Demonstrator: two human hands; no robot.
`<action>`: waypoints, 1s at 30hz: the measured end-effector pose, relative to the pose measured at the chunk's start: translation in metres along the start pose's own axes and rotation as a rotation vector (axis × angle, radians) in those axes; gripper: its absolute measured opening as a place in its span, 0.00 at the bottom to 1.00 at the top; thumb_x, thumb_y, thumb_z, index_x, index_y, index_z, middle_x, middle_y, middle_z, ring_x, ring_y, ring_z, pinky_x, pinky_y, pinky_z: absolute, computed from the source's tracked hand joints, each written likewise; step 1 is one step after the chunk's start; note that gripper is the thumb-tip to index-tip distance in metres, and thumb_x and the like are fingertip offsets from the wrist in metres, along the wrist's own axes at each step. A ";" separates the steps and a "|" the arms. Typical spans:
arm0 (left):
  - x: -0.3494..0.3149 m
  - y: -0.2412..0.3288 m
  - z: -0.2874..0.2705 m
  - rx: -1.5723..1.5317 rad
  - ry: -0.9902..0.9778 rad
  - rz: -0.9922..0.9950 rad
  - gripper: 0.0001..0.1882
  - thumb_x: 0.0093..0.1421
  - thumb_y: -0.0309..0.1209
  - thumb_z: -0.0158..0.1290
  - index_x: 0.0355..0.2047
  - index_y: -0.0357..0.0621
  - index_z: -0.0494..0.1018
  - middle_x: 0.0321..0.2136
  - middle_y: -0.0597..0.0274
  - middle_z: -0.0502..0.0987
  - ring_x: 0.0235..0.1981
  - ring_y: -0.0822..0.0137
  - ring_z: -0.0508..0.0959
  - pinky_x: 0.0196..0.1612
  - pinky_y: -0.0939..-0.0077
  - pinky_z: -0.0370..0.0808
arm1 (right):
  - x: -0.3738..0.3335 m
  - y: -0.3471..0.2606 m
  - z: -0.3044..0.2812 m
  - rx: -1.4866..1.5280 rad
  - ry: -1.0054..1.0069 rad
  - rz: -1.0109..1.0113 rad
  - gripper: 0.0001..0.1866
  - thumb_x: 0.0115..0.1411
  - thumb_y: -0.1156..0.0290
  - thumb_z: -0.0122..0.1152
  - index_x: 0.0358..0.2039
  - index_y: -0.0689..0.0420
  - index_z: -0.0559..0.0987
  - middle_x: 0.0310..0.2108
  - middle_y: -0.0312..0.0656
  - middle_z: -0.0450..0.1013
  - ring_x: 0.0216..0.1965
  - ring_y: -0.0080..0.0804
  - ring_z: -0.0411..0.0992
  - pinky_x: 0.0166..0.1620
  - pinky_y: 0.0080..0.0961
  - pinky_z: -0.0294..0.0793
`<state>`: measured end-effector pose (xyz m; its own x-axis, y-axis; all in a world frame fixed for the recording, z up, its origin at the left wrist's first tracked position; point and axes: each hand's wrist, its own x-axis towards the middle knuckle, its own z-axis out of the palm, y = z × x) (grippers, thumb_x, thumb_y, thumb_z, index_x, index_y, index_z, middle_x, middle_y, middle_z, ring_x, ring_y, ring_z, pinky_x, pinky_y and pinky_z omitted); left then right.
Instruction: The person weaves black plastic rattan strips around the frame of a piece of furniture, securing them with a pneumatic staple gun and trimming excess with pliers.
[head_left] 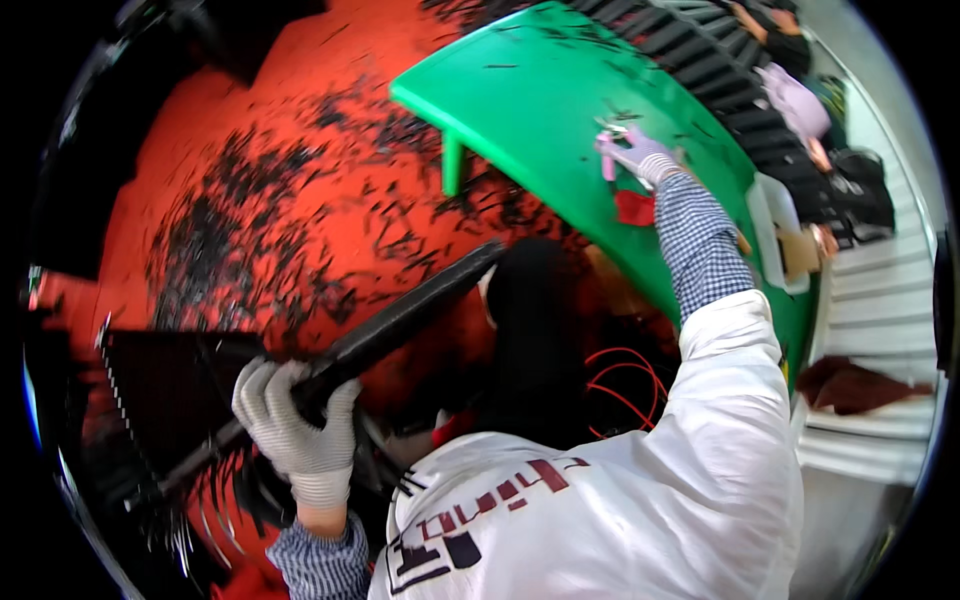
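Two things we're gripping: black bar [412,306], left hand [300,430] half-curled, looseness perhaps risking slippage; pink-handled tool [607,160], right hand [641,155] closed.

Pink tool [607,158] blurry, L sleeve [325,562] cropped

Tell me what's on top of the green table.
On the green table lie black scraps and a red object; a pink-handled tool is at the right grip. Whatever lies beneath that grip and its checked sleeve can't be seen.
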<state>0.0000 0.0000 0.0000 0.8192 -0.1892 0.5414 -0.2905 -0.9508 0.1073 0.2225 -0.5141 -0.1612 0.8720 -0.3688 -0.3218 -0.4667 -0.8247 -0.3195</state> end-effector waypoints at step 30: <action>-0.035 0.045 0.057 -0.256 0.098 -0.057 0.31 0.44 0.45 0.72 0.44 0.46 0.74 0.43 0.56 0.75 0.48 0.51 0.74 0.55 0.52 0.66 | -0.275 -0.157 -0.009 -0.450 0.502 -1.570 0.28 0.51 0.64 0.68 0.56 0.47 0.79 0.41 0.39 0.71 0.44 0.40 0.71 0.48 0.36 0.75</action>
<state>-0.0135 -0.0497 -0.0622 0.7895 -0.1005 0.6055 -0.3712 -0.8638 0.3406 0.0571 -0.2867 -0.0139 0.4171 0.8381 0.3517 0.8190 -0.5143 0.2543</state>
